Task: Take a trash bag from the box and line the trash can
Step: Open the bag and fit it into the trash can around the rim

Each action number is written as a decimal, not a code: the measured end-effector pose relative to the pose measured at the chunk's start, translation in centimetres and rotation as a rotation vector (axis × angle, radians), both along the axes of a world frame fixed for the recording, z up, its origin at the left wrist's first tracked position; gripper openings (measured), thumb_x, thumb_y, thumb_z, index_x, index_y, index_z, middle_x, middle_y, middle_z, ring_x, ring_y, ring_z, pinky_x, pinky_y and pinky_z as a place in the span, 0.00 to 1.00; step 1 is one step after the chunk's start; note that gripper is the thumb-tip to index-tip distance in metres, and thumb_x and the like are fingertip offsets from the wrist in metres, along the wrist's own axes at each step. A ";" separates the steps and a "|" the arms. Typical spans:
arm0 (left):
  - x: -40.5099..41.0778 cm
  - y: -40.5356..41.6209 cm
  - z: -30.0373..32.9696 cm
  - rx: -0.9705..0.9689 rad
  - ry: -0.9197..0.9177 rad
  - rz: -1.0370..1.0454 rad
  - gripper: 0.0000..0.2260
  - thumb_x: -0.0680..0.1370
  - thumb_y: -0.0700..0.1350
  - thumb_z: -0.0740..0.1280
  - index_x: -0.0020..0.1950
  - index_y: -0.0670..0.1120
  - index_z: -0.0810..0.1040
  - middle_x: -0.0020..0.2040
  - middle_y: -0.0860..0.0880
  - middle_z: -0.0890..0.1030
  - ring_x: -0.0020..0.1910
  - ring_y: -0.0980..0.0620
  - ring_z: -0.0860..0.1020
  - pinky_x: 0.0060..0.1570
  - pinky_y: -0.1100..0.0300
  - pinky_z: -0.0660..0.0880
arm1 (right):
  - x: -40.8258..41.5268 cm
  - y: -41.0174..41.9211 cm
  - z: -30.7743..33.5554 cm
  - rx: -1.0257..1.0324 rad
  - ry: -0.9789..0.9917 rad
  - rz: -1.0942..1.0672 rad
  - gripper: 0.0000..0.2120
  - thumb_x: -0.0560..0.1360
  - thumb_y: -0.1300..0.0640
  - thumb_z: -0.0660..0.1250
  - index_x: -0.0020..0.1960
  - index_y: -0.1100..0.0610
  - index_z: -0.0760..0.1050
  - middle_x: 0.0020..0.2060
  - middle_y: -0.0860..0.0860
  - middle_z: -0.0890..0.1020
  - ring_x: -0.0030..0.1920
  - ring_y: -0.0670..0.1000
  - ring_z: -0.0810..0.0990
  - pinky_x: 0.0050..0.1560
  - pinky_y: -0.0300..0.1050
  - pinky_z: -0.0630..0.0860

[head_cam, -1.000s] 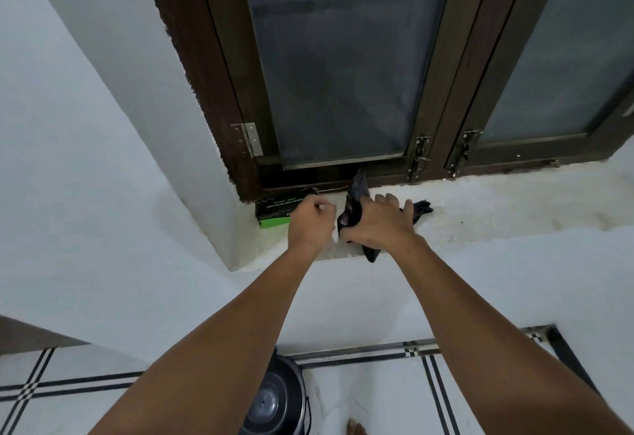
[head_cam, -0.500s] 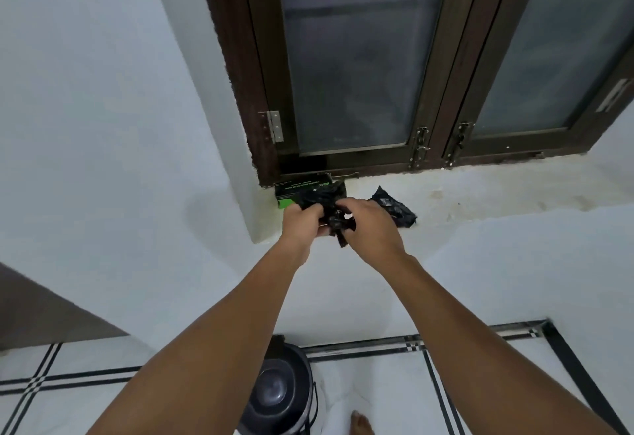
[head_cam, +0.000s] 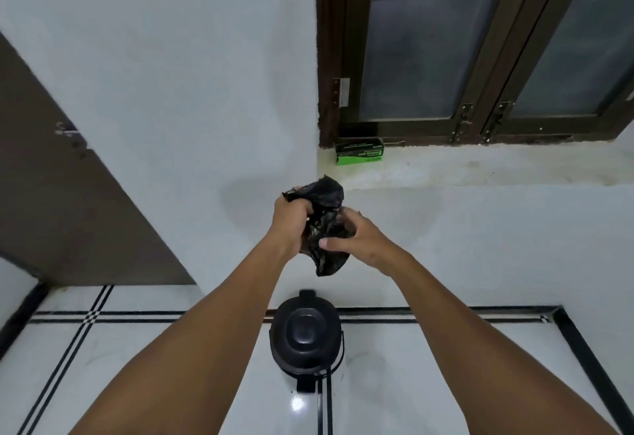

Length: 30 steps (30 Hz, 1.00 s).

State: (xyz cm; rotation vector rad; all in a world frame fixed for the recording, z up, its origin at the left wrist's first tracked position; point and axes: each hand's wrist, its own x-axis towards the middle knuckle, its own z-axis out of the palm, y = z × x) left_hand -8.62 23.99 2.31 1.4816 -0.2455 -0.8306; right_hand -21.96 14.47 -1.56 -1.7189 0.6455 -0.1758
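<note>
A crumpled black trash bag (head_cam: 324, 228) hangs between both hands in front of the white wall. My left hand (head_cam: 291, 220) grips its upper part. My right hand (head_cam: 356, 242) pinches it lower down on the right. The green and black trash bag box (head_cam: 359, 156) lies on the window sill at its left end, above and apart from the hands. Directly below the hands, a black trash can (head_cam: 306, 338) with its lid shut and a pedal at the front stands on the floor against the wall.
A dark wooden window frame (head_cam: 480, 119) with frosted panes sits above the white sill (head_cam: 497, 168). A brown panel (head_cam: 68, 194) runs along the left wall. The floor is white tile with black stripes (head_cam: 85, 318).
Both hands have come down from the sill with the black bag, away from the box. The view has tilted down, so the whole trash can now shows. The loose black piece on the sill is gone.
</note>
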 end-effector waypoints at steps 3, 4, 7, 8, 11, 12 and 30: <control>0.6 1.9 0.5 -0.079 0.136 0.029 0.15 0.74 0.31 0.58 0.58 0.36 0.78 0.44 0.39 0.79 0.41 0.42 0.77 0.42 0.51 0.74 | -0.1 1.4 -1.3 0.064 0.070 0.168 0.32 0.69 0.57 0.81 0.71 0.53 0.76 0.61 0.52 0.84 0.62 0.53 0.83 0.67 0.55 0.78; 0.7 2.4 0.8 -0.113 0.186 0.039 0.15 0.76 0.31 0.57 0.58 0.36 0.77 0.43 0.40 0.79 0.39 0.43 0.77 0.40 0.54 0.75 | 0.0 1.8 -1.4 0.054 0.108 0.208 0.38 0.68 0.56 0.83 0.75 0.52 0.72 0.63 0.51 0.82 0.63 0.51 0.82 0.69 0.55 0.76; 0.6 3.4 1.1 -0.223 0.356 0.063 0.13 0.81 0.31 0.54 0.56 0.37 0.77 0.43 0.41 0.82 0.41 0.47 0.80 0.43 0.55 0.78 | 0.6 3.6 -1.7 -0.156 0.219 0.259 0.59 0.62 0.47 0.85 0.83 0.45 0.52 0.73 0.49 0.69 0.70 0.52 0.72 0.66 0.51 0.75; 0.4 3.6 1.2 -0.243 0.393 0.090 0.13 0.81 0.31 0.53 0.55 0.36 0.77 0.43 0.41 0.83 0.43 0.46 0.81 0.45 0.54 0.78 | 0.9 4.0 -2.1 -0.232 0.226 0.229 0.62 0.60 0.42 0.84 0.83 0.44 0.50 0.75 0.49 0.66 0.73 0.53 0.68 0.69 0.53 0.73; 0.0 4.1 1.5 -0.289 0.448 0.172 0.13 0.83 0.31 0.53 0.56 0.35 0.77 0.42 0.40 0.85 0.45 0.45 0.81 0.47 0.53 0.79 | 1.7 5.1 -3.4 -0.271 0.122 0.062 0.37 0.69 0.45 0.79 0.73 0.50 0.70 0.66 0.50 0.76 0.66 0.51 0.73 0.64 0.48 0.73; 0.0 4.4 1.7 -0.343 0.499 0.197 0.12 0.83 0.32 0.54 0.57 0.35 0.77 0.45 0.39 0.85 0.48 0.44 0.82 0.51 0.52 0.79 | 1.9 5.4 -3.4 -0.242 0.112 -0.007 0.19 0.75 0.50 0.76 0.62 0.53 0.78 0.56 0.50 0.80 0.58 0.53 0.78 0.57 0.47 0.76; 4.8 11.6 -8.6 0.145 0.204 -0.017 0.09 0.82 0.39 0.67 0.61 0.40 0.78 0.48 0.41 0.84 0.41 0.46 0.84 0.35 0.56 0.80 | 4.3 6.7 -3.1 0.755 0.103 -0.144 0.35 0.70 0.37 0.77 0.66 0.58 0.74 0.62 0.61 0.83 0.59 0.60 0.85 0.57 0.59 0.83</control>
